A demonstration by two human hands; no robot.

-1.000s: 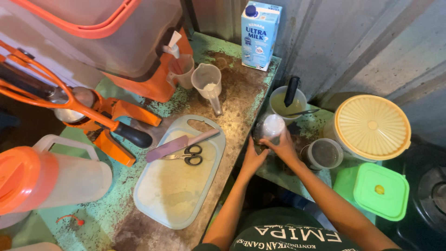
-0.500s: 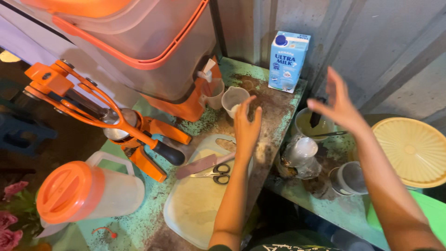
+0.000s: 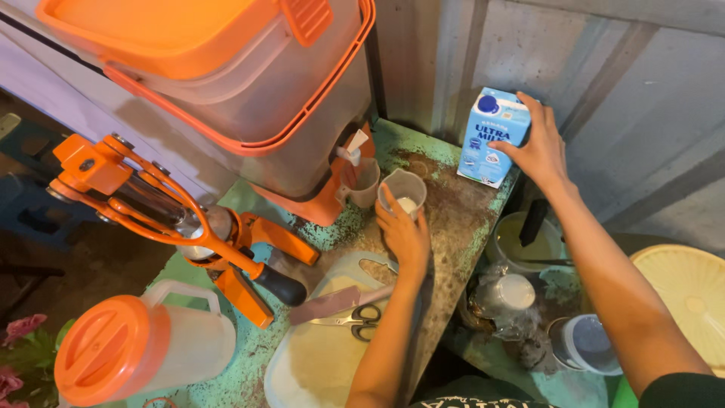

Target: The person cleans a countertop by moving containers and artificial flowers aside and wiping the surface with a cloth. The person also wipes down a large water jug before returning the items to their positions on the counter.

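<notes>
Head view: the left hand (image 3: 404, 234) is wrapped around the lower part of a clear plastic measuring jug (image 3: 402, 191), its grip closed on the jug, which stands upright on the table (image 3: 445, 227) with a little white liquid at its bottom. The right hand (image 3: 540, 147) reaches farther back and to the right of that grip; its fingers are curled over the top and side of a blue-and-white milk carton (image 3: 492, 136), a closed hold on a carton that stands upright at the table's back edge against the grey wall. The carton's blue cap appears to be on, so, as a judgement, both things are gripped but nothing is being poured yet; uncapping, lifting and tipping are not done.

Just left of the jug a second plastic cup (image 3: 362, 181) sits under the white tap of a large orange-trimmed dispenser (image 3: 264, 98). Nearer the person than the left grip lie a pale cutting board (image 3: 317, 355), black-handled scissors (image 3: 355, 317) and a pinkish knife (image 3: 340, 300). Farther left stand an orange lever press (image 3: 166, 219) and an orange-lidded pitcher (image 3: 143, 344). Below the right forearm are a cup of pale liquid (image 3: 529, 242), a crumpled plastic-wrapped container (image 3: 506, 298) and a cream-coloured round lid (image 3: 687, 295).
</notes>
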